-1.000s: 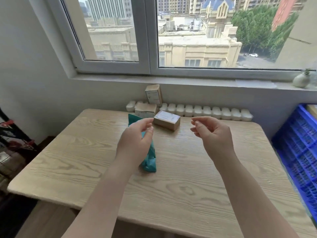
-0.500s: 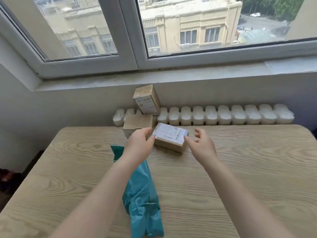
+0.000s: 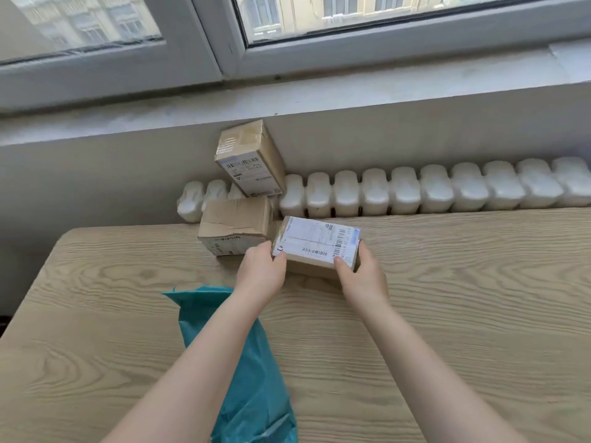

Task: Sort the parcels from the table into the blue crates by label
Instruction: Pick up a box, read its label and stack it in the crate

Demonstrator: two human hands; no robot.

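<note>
This looks like a room in a flat or small office. A wooden tabletop (image 3: 447,298) stands against a white radiator (image 3: 415,190), under a window (image 3: 224,43) facing city buildings.

You had a white radiator (image 3: 415,190) running along the wall just behind the far edge of the bench (image 3: 463,314). Above the radiator sat a grey windowsill (image 3: 319,91), and above that a white-framed window (image 3: 217,36) showing pale buildings outside.

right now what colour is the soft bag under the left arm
Teal soft bag, plain, best seen in the head view.
</note>
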